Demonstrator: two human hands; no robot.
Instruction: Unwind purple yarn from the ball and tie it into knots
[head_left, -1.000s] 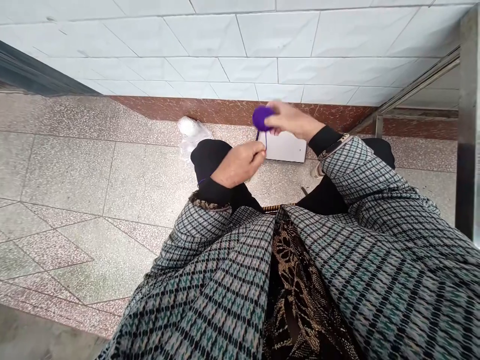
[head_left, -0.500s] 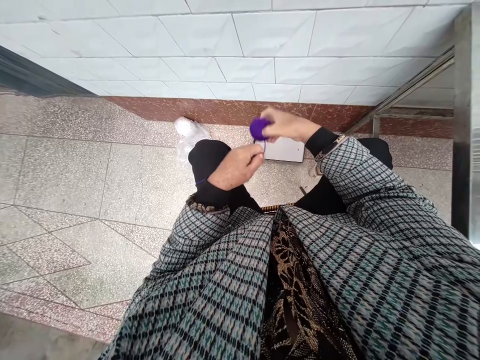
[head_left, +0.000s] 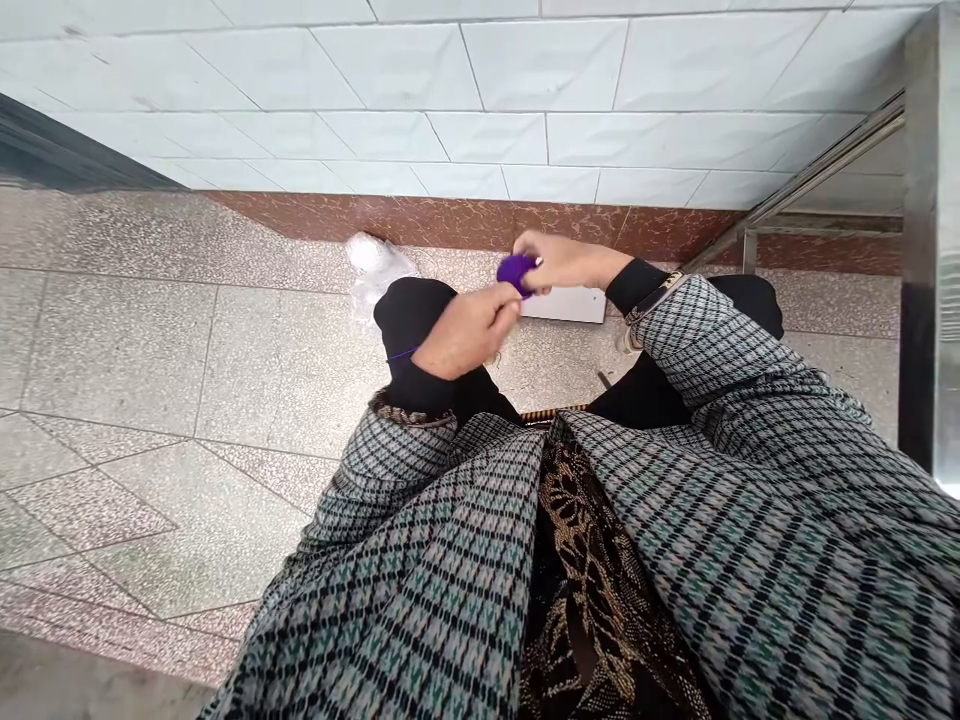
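Observation:
My right hand (head_left: 562, 262) is closed on a small, rounded ball of purple yarn (head_left: 514, 270), its fingers around the right side. My left hand (head_left: 469, 332) is just below and to the left, closed, its fingertips meeting the lower edge of the yarn. What exactly lies between those left fingertips is too small to make out, though a thin purple strand (head_left: 403, 354) crosses my left knee near the wrist. Both hands are held out over the floor between my knees.
On the floor by my left knee lies a white plastic bag (head_left: 379, 270). A flat white box (head_left: 566, 303) rests beneath my hands. Ahead stands a white tiled wall (head_left: 540, 70) with a red-brown base. A metal frame (head_left: 919, 250) rises at the right.
My right hand has moved slightly down and left with the purple yarn, closer to my left hand. A purple loop and pale bit seen between the hands before no longer show clearly.

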